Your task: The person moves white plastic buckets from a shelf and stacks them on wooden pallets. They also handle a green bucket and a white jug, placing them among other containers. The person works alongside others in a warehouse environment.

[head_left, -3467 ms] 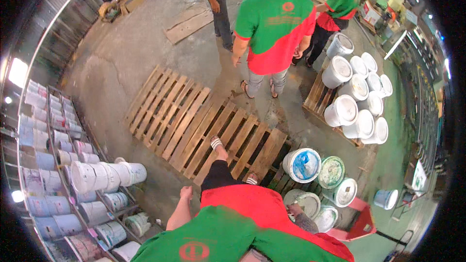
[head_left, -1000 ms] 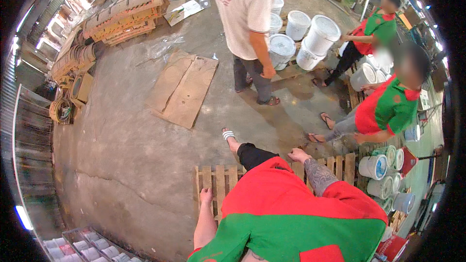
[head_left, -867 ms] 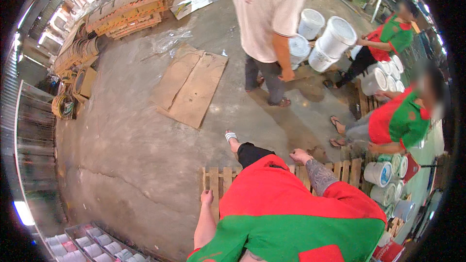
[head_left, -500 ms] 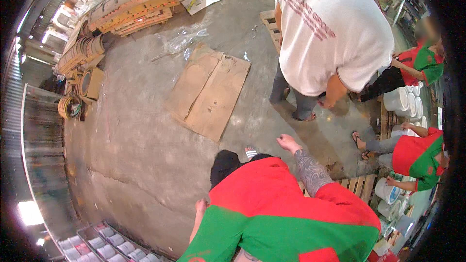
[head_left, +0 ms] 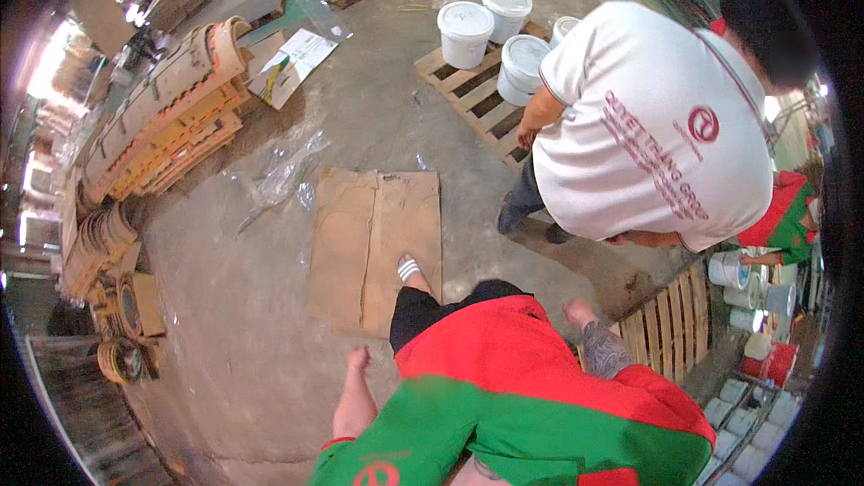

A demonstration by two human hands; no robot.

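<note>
Walking across the grey concrete floor (head_left: 252, 306), the person holds nothing in either hand. The left hand (head_left: 358, 360) hangs loosely closed and empty over bare concrete, just beside the flattened brown cardboard sheet (head_left: 378, 243). The right hand (head_left: 576, 312) is relaxed and empty, close to the wooden slatted pallet (head_left: 670, 328) at the lower right.

The cardboard sheet lies flat under the sandalled foot (head_left: 410, 270), creased down the middle. Judged by appearance, it is light, flexible along the crease and likely to sag; support it at two opposite edges. The pallet appears stiff, heavy and rough, so grip a slat end.

A second person in a white shirt (head_left: 657, 126) bends nearby, beside white plastic buckets (head_left: 490, 31) on another pallet.
</note>
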